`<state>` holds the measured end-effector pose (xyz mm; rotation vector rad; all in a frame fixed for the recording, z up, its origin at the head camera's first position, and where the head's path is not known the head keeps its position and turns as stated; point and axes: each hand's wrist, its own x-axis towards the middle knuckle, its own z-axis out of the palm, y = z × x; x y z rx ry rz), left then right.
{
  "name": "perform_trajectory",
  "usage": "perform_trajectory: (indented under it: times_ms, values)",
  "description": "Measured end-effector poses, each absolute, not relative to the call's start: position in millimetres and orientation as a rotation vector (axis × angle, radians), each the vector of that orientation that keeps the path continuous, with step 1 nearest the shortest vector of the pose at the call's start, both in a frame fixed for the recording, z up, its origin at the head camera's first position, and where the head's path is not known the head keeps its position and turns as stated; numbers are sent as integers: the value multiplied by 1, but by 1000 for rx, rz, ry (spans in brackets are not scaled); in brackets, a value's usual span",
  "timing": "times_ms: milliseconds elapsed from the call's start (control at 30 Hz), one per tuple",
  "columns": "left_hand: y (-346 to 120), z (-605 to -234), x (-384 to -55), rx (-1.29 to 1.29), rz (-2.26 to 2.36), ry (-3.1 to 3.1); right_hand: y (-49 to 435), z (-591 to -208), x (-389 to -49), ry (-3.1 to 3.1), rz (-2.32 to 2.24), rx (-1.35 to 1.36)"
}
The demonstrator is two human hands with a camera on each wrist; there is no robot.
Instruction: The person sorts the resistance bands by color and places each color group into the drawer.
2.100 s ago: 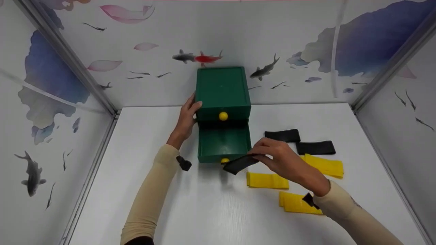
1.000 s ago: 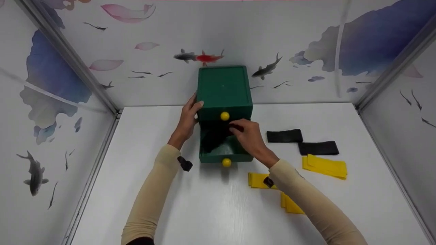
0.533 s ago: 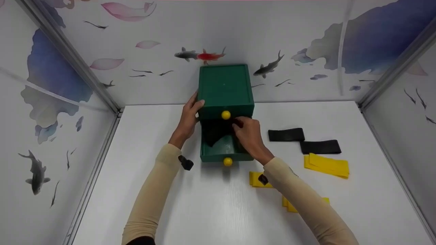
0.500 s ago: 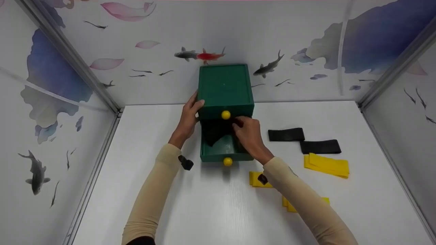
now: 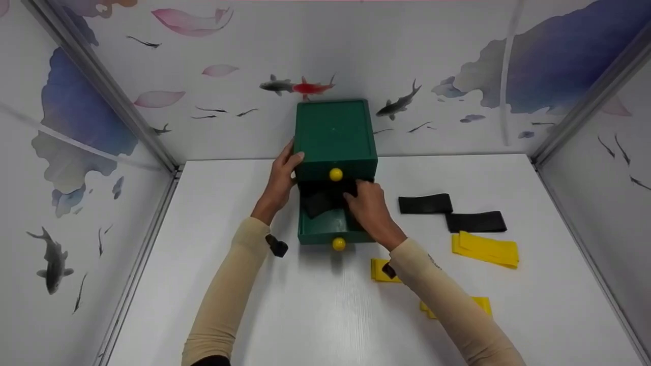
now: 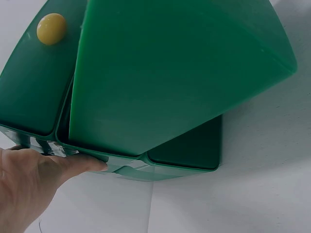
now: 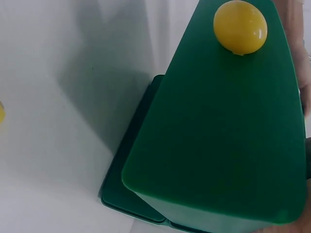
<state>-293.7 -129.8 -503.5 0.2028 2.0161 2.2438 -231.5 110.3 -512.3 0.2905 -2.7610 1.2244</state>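
Band (image 5: 319, 204) inside the pulled-out drawer (image 5: 316, 238), right hand (image 5: 370, 206) at its right end.
Right fingers look curled, but shadow hides the tips, so I cannot tell whether they pinch it. Best to press it flat and well down, since a raised edge might snag under the cabinet (image 5: 333, 129). Left hand (image 5: 277, 180) rests against the cabinet's left side, fingers stretched along it, a useful brace. Black bands (image 5: 425, 204) and yellow bands (image 5: 485, 250) lie on the table (image 5: 213, 213) to the right.
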Motion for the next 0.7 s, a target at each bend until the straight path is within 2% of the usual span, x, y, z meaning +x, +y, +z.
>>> perform_trajectory:
  times_ms: [300,700]
  values:
    - [-131,-503,-293,204,2239,2017,131,-499,-215,-2681,1244,353]
    - [-131,-506,-293,204,2236,2025,206,-513,-215,-2520,1284,217]
